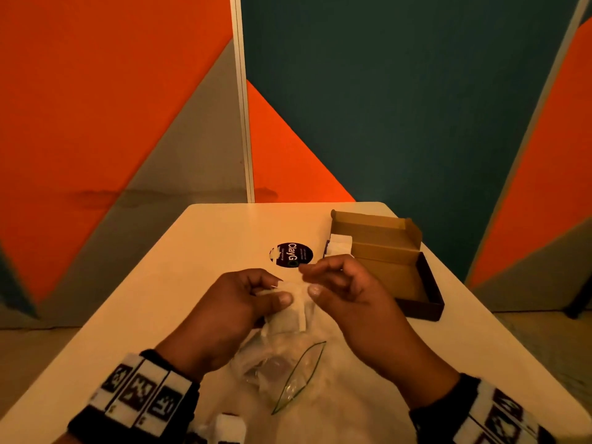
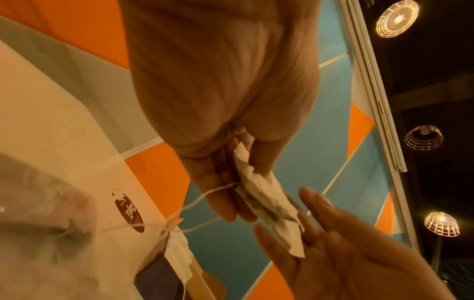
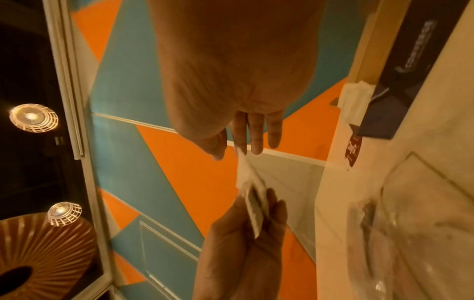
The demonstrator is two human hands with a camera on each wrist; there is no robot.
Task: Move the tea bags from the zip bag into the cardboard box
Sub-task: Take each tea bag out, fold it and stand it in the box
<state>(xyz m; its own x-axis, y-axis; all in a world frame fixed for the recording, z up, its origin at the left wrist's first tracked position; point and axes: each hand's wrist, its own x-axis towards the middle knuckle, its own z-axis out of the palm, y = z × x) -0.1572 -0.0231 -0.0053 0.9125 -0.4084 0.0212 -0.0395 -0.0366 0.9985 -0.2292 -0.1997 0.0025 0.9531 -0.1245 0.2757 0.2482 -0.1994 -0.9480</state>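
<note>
Over the middle of the table both hands hold one white tea bag [image 1: 290,315] between them. My left hand [image 1: 282,290] grips its lower part between thumb and fingers. My right hand [image 1: 309,280] pinches its upper end. In the left wrist view the crumpled tea bag [image 2: 259,194] lies along my left fingers [image 2: 220,203], and its string runs left to a tangle. The clear zip bag [image 1: 282,370] lies open under my hands with dark shapes inside. The cardboard box [image 1: 387,261] stands open at the right, with another tea bag [image 1: 340,245] draped over its left rim.
A round dark sticker [image 1: 291,254] is stuck on the white table [image 1: 208,251] just beyond my hands. Orange, grey and teal wall panels stand right behind the table's far edge. The box's lid flap [image 1: 378,224] stands up at the back.
</note>
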